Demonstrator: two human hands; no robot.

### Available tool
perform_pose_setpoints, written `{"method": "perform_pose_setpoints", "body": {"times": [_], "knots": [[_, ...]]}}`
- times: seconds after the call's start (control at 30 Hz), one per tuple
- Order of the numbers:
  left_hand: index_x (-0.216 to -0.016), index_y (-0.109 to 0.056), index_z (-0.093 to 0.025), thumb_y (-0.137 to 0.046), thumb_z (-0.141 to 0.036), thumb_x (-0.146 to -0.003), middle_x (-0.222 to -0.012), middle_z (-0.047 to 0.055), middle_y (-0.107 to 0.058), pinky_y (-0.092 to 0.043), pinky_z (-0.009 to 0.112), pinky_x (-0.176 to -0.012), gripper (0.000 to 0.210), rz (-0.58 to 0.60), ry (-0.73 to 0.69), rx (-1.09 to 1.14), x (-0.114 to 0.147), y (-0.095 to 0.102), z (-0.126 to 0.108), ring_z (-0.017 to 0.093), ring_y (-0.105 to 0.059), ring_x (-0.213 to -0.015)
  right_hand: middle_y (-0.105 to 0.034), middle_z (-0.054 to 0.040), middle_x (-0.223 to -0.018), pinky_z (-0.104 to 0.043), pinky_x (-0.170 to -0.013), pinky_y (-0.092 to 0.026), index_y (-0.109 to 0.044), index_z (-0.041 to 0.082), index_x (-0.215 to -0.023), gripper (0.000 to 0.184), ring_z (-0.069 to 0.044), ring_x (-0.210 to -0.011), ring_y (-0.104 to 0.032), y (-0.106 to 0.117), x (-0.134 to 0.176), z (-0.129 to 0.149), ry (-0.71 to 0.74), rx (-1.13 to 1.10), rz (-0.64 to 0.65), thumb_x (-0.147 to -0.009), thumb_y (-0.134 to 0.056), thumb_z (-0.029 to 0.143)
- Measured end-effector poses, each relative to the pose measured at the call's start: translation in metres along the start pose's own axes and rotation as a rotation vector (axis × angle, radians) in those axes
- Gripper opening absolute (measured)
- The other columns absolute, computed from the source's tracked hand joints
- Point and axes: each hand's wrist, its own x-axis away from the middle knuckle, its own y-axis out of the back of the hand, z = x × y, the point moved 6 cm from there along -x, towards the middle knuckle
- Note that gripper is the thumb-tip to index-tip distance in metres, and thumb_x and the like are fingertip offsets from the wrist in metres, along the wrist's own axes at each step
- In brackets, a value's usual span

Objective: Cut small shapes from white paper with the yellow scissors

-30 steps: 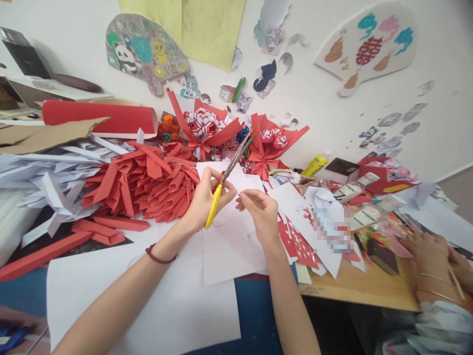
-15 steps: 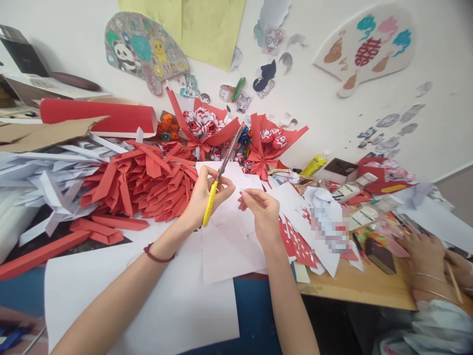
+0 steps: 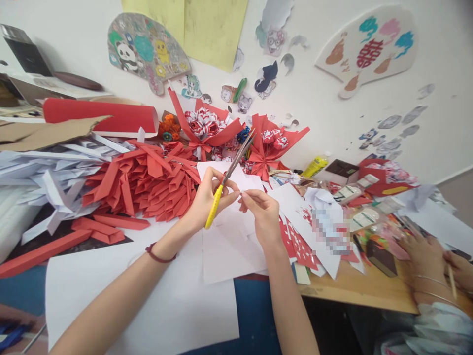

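Note:
My left hand (image 3: 212,195) is closed round a pair of scissors (image 3: 216,199) with yellow handles, whose blades point up and away to the right. Its thumb and fingertip meet close to my right hand (image 3: 261,212), which is pinched closed. Whatever lies between the right fingertips is too small to make out. Below both hands lie overlapping sheets of white paper (image 3: 225,254). Just left of the scissors is a heap of folded red paper strips (image 3: 144,182). Red-wrapped bouquets of red and white paper flowers (image 3: 203,123) stand behind the hands.
Folded white strips (image 3: 62,162) and a red paper roll (image 3: 99,118) lie at left. Cut red paper (image 3: 301,246), a yellow bottle (image 3: 315,165) and packets crowd the right. A co-worker's hands (image 3: 424,256) rest at the far right, one with a thin stick.
My left hand has shifted slightly right, bringing its fingertips up to those of my right hand. The scissors have tilted further right with it. My right hand has barely moved.

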Motion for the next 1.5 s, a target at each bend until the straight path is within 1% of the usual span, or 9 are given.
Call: {"method": "perform_pose_setpoints", "body": {"times": [0.23, 0.47, 0.63, 0.87, 1.0, 1.17, 1.27, 1.4, 1.5], "knots": [[-0.089, -0.036, -0.022, -0.074, -0.028, -0.076, -0.081, -0.002, -0.063, -0.033, 0.021, -0.053, 0.041, 0.014, -0.009, 0.035, 0.000, 0.000, 0.001, 0.006, -0.042, -0.056, -0.068, -0.0016, -0.071, -0.024, -0.058, -0.048, -0.070, 0.017, -0.082, 0.017, -0.010, -0.058, -0.059, 0.001, 0.000, 0.000, 0.011, 0.004, 0.001, -0.077, -0.074, 0.032], [-0.089, -0.034, -0.023, -0.074, -0.026, -0.076, -0.087, -0.001, -0.065, -0.031, 0.020, -0.051, 0.042, 0.004, -0.026, -0.012, 0.000, 0.001, 0.003, 0.005, -0.040, -0.056, -0.068, -0.0022, -0.075, -0.024, -0.058, -0.050, -0.069, 0.017, -0.083, 0.018, -0.010, -0.059, -0.059, -0.001, 0.001, 0.000, 0.025, 0.037, 0.015, -0.078, -0.073, 0.033], [-0.088, -0.033, -0.023, -0.074, -0.027, -0.076, -0.081, -0.002, -0.063, -0.031, 0.020, -0.050, 0.042, 0.001, -0.010, -0.030, 0.000, 0.001, 0.002, 0.005, -0.039, -0.054, -0.069, -0.0026, -0.076, -0.025, -0.059, -0.051, -0.069, 0.018, -0.084, 0.020, -0.013, -0.064, -0.062, -0.001, 0.002, 0.001, 0.045, 0.119, 0.009, -0.078, -0.072, 0.036], [-0.088, -0.032, -0.023, -0.073, -0.027, -0.075, -0.082, -0.002, -0.063, -0.033, 0.020, -0.052, 0.043, -0.028, -0.020, -0.117, -0.001, 0.005, 0.006, 0.006, -0.045, -0.056, -0.069, -0.0021, -0.079, -0.028, -0.067, -0.051, -0.068, 0.020, -0.083, 0.010, -0.014, -0.069, -0.062, -0.003, 0.011, 0.022, 0.350, 0.489, -0.119, -0.085, -0.064, 0.029], [-0.089, -0.033, -0.023, -0.073, -0.026, -0.075, -0.083, -0.002, -0.063, -0.034, 0.020, -0.054, 0.043, -0.030, -0.036, -0.132, -0.002, 0.006, 0.010, 0.008, -0.051, -0.062, -0.068, -0.0014, -0.079, -0.028, -0.066, -0.050, -0.067, 0.021, -0.084, 0.009, -0.014, -0.068, -0.061, -0.006, 0.014, 0.027, 0.421, 0.563, -0.123, -0.087, -0.061, 0.026], [-0.088, -0.033, -0.023, -0.072, -0.026, -0.076, -0.082, -0.002, -0.063, -0.033, 0.019, -0.054, 0.042, -0.045, -0.050, -0.148, -0.001, 0.007, 0.009, 0.008, -0.051, -0.063, -0.069, -0.0017, -0.080, -0.028, -0.067, -0.049, -0.067, 0.020, -0.086, 0.009, -0.013, -0.068, -0.060, -0.006, 0.017, 0.032, 0.517, 0.646, -0.153, -0.089, -0.059, 0.023], [-0.087, -0.033, -0.023, -0.073, -0.027, -0.075, -0.079, -0.003, -0.062, -0.033, 0.019, -0.052, 0.042, -0.071, -0.030, -0.148, -0.002, 0.009, 0.010, 0.007, -0.049, -0.058, -0.071, -0.0036, -0.086, -0.030, -0.070, -0.050, -0.068, 0.021, -0.093, 0.011, -0.015, -0.074, -0.062, -0.005, 0.019, 0.033, 0.640, 0.733, -0.189, -0.090, -0.058, 0.022], [-0.088, -0.035, -0.023, -0.075, -0.029, -0.073, -0.074, -0.005, -0.060, -0.034, 0.019, -0.050, 0.043, -0.077, 0.012, -0.099, -0.003, 0.010, 0.011, 0.006, -0.046, -0.053, -0.073, -0.0053, -0.096, -0.032, -0.080, -0.050, -0.069, 0.023, -0.103, 0.018, -0.019, -0.087, -0.066, -0.011, 0.024, 0.028, 0.838, 0.948, -0.149, -0.090, -0.058, 0.020], [-0.087, -0.036, -0.022, -0.077, -0.028, -0.071, -0.072, -0.005, -0.059, -0.039, 0.021, -0.056, 0.044, -0.076, 0.053, -0.038, -0.002, 0.008, 0.013, 0.008, -0.051, -0.057, -0.074, -0.0055, -0.096, -0.032, -0.080, -0.050, -0.070, 0.024, -0.105, 0.019, -0.020, -0.087, -0.067, -0.013, 0.025, 0.026, 0.897, 1.059, -0.163, -0.090, -0.059, 0.020]]}}
